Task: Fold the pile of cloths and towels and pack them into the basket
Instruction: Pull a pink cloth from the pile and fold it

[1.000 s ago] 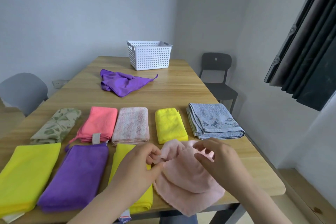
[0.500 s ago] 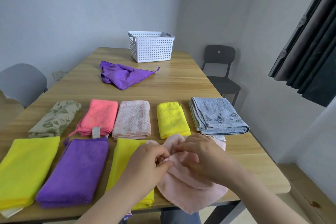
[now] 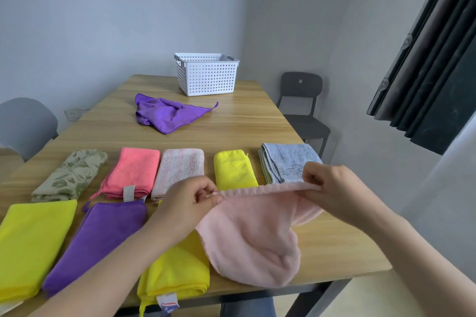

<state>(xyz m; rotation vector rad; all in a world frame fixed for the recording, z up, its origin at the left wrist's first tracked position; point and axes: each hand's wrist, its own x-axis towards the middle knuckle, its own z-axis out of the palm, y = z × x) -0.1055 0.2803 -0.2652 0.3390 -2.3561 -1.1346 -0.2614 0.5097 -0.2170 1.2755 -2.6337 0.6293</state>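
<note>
A pale pink cloth [image 3: 253, 239] hangs from both my hands over the table's near right edge. My left hand [image 3: 189, 203] pinches its top edge at the left end, and my right hand [image 3: 332, 188] pinches the same edge at the right, so the edge is stretched taut between them. Folded cloths lie in two rows: leaf-print [image 3: 70, 175], coral [image 3: 134, 171], pink-white [image 3: 180, 170], small yellow [image 3: 234, 170] and blue-grey [image 3: 286, 159] behind; yellow [image 3: 31, 239], purple [image 3: 103, 237] and yellow [image 3: 177, 273] in front. An unfolded purple cloth [image 3: 167, 116] lies farther back. The white perforated basket [image 3: 206, 74] stands at the far end.
The wooden table [image 3: 257, 126] ends close on the right. A black chair [image 3: 304, 108] stands past its far right corner and a grey chair [image 3: 25, 123] at the left. Dark curtains [image 3: 432, 54] hang at the right.
My hands were close together over the bunched pink cloth; they have moved apart and lifted, pulling its top edge straight. The view has tilted down slightly.
</note>
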